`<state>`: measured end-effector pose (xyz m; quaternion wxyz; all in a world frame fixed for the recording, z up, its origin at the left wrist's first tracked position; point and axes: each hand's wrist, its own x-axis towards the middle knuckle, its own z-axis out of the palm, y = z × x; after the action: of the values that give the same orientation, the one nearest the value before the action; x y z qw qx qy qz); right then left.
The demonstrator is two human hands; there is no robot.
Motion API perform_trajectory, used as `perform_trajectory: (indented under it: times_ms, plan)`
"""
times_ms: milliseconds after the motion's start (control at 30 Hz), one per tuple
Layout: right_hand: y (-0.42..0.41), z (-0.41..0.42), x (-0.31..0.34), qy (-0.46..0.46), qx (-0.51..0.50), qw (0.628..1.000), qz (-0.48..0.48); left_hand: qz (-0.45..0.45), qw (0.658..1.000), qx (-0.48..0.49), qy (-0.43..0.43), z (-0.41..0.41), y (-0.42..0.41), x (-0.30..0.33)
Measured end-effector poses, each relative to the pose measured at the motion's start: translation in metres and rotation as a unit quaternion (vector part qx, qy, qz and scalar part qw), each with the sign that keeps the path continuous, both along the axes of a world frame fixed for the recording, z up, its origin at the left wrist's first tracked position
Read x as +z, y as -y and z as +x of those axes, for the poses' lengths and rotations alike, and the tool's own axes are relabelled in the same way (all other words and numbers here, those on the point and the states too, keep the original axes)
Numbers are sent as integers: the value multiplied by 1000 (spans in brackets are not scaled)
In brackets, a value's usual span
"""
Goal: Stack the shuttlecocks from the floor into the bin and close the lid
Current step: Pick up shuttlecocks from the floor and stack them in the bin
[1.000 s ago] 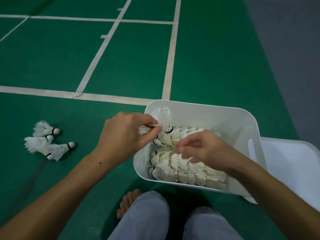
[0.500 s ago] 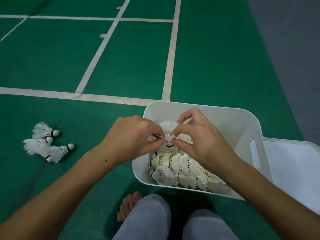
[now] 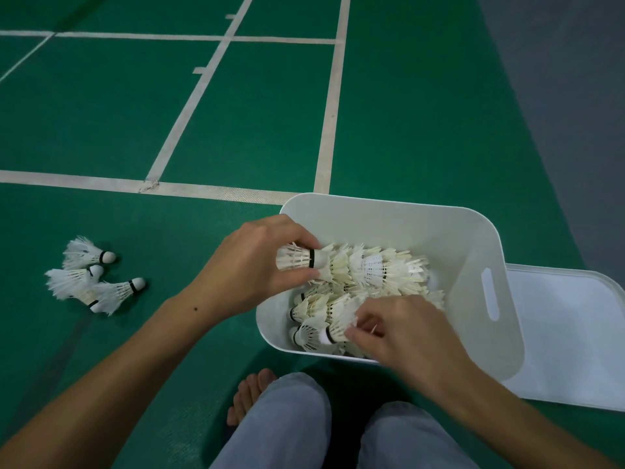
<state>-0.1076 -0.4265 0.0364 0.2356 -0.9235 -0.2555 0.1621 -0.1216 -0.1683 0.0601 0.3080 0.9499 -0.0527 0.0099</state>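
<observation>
Kneeling on the green court floor (image 3: 101, 130), the person has grey trouser knees (image 3: 280, 421) and a bare foot (image 3: 252, 390) nearest the camera. Just beyond, the right hand (image 3: 402, 336) reaches into the white bin (image 3: 473, 265), fingers curled and pinching a shuttlecock row (image 3: 324, 330) near the front wall. The left hand (image 3: 253, 269) grips the end of an upper stacked row (image 3: 355, 269) at the left rim. The lid (image 3: 568, 333) lies flat against the bin's right side. Four loose shuttlecocks (image 3: 91, 279) lie on open floor, well left. White court lines (image 3: 203, 191) run behind the bin.
</observation>
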Motion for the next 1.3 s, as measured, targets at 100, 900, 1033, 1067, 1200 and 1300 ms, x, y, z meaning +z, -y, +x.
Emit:
perform_trajectory:
  times_ms: [100, 900, 1033, 1067, 1200, 1300]
  plan:
    - [-11, 3, -11, -82, -5, 997, -9, -9, 1000, 17, 21, 1, 2, -2]
    - [-1, 35, 7, -428, -146, 846, 283, -228, 973, 29, -33, -11, 30, 7]
    - [1, 36, 13, -421, -206, 813, 344, -270, 961, 15, -58, -14, 36, 2]
    - [2, 36, 12, -412, -214, 815, 348, -267, 962, 9, -64, -15, 35, 1]
    - [11, 33, 10, -367, -221, 842, 328, -188, 979, -22, -78, -15, 27, -8]
    - [21, 29, 9, -281, -180, 908, 252, -86, 986, -71, -122, -9, 22, -11]
